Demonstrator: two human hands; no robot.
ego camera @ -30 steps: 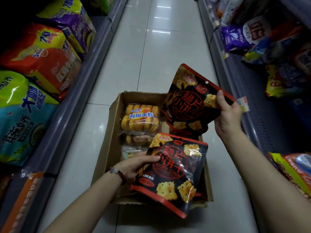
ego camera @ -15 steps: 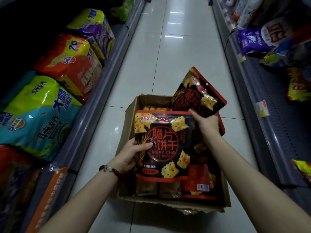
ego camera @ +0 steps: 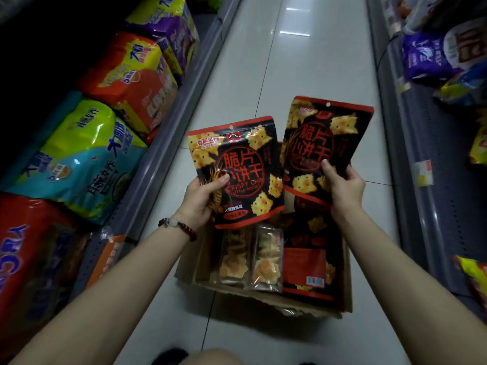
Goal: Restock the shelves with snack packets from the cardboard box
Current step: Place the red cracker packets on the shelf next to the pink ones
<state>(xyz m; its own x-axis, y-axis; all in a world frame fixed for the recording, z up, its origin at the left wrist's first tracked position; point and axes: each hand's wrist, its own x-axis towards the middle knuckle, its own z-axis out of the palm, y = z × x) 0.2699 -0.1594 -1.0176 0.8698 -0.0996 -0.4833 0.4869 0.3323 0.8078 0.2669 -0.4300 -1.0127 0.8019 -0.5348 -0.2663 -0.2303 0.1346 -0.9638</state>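
Black packets: I see two, upright above box (ego camera: 266, 302)
left hand (ego camera: 201, 197): grips left packet (ego camera: 237, 172)
right hand (ego camera: 344, 187): grips right packet (ego camera: 324, 139)

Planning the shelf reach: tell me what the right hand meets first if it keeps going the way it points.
Likely nothing near: the right hand, gripping a packet, points up the aisle over bare floor. Depth is unclear.

Glossy white tiled floor (ego camera: 303, 83); dim aisle
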